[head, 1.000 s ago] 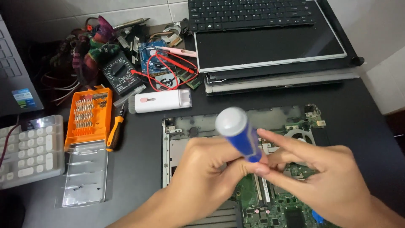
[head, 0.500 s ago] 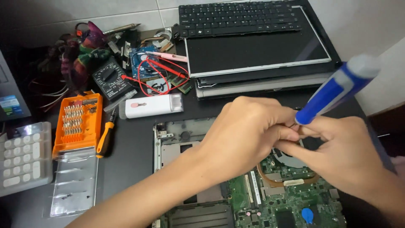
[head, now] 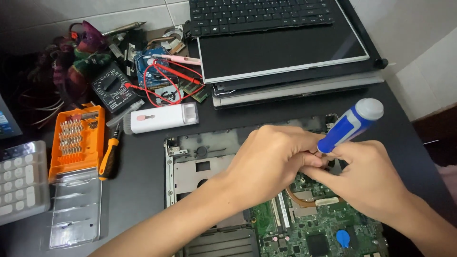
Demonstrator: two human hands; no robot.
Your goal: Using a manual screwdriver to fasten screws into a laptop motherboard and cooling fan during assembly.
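Our right hand (head: 369, 183) grips the screwdriver (head: 350, 124); left hand (head: 273, 157) pinches its shaft beside it. Light, stiff tool, we judge; hold the handle.

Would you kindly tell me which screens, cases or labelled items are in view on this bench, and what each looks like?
Detached laptop screen: top centre, flat dark rectangle, stacked on grey panels.
Multimeter: upper left, black, small display too blurred to make out.
Screwdriver bit case: left, orange tray, clear lid open below.
Lit screen: far left edge, bluish, mostly cut off.
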